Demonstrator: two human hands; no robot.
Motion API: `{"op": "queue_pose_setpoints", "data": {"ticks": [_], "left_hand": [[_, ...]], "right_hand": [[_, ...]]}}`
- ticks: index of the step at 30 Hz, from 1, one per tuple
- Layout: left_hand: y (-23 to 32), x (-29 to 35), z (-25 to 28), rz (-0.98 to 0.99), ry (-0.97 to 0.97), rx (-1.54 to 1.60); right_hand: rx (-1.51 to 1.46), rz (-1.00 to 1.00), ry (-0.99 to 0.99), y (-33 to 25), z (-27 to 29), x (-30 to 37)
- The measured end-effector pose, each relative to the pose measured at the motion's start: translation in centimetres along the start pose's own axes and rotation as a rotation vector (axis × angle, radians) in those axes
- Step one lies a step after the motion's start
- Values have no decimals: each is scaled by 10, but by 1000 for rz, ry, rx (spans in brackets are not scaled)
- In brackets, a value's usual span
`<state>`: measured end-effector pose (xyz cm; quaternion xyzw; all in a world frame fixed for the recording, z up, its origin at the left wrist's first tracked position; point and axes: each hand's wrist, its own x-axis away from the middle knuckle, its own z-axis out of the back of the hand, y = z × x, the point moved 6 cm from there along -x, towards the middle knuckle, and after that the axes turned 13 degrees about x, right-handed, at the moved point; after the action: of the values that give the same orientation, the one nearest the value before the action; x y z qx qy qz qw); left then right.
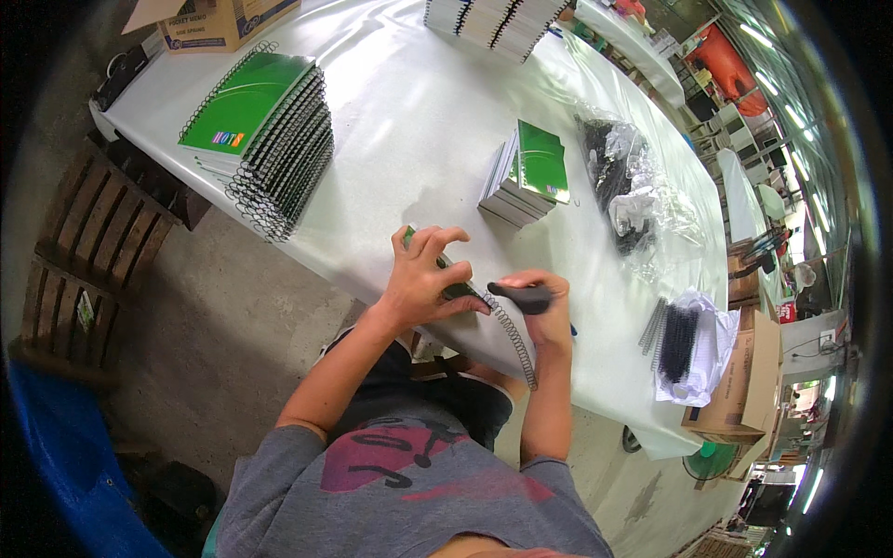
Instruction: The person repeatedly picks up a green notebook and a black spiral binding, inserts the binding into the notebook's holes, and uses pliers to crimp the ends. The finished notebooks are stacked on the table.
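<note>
Two hands work at the near table edge, approx picture centre. At 10 o'clock you've got a tall stack of green notebooks, black wire spines facing you. Your left hand lies fingers spread, pressing flat on a green notebook w/ nothing gripped; the notebook sits just under that palm, its wire coil trailing toward 5 o'clock off the table edge. Your right hand is clenched round a dark tool handle, touching the coil's top. Small notebook stack at 1 o'clock; plastic bag of black coils at 2 o'clock.
</note>
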<state>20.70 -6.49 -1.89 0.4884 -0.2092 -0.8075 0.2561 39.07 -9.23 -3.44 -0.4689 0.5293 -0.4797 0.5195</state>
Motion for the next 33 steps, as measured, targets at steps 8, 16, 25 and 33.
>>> {"op": "queue_pose_setpoints", "data": {"ticks": [8, 16, 25, 33], "left_hand": [[-11, -2, 13, 85, 138, 107], [-15, -5, 13, 101, 131, 173], [-21, -7, 13, 116, 118, 226], [-34, -3, 14, 186, 178, 329]], "right_hand": [[99, 33, 3, -15, -5, -4], [28, 35, -13, -15, -13, -9], [121, -25, -30, -24, -21, -16], [197, -46, 3, -18, -24, -24]]}}
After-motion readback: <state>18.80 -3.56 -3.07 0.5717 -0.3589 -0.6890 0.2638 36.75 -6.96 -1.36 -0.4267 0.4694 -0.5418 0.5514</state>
